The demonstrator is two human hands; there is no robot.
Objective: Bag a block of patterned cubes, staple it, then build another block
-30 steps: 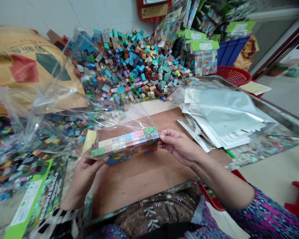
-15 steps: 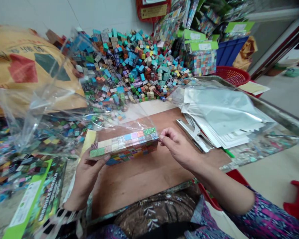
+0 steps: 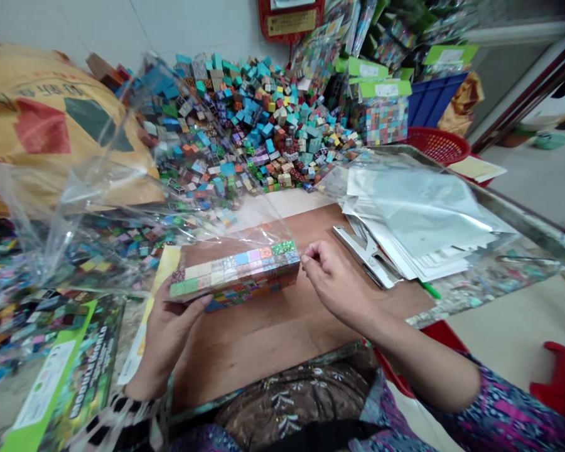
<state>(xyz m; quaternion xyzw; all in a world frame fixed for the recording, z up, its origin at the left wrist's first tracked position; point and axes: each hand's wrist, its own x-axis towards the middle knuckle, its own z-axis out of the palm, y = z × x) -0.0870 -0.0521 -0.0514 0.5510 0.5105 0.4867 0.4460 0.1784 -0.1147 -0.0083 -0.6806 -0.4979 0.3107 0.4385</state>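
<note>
A long block of many small coloured cubes (image 3: 245, 270) is tilted above the brown board (image 3: 245, 351). My left hand (image 3: 172, 333) grips its left end, thumb on the near side. Clear plastic film (image 3: 136, 207) spreads from the block up and to the left, over loose cubes. At the block's right end is my right hand (image 3: 327, 273), its thumb and fingertips pinched together beside the corner. Whatever those fingertips hold is too small to make out.
A metal stapler (image 3: 365, 254) lies right of the block, beside stacked clear bags (image 3: 419, 213). Loose cubes (image 3: 268, 125) are heaped behind, with a yellow sack (image 3: 51, 125) at left. A green-topped card (image 3: 70, 383) lies front left; a red basket (image 3: 440, 144) stands back right.
Almost nothing has changed. Both hands keep their places at the two ends of the block, and the view has shifted very slightly.
</note>
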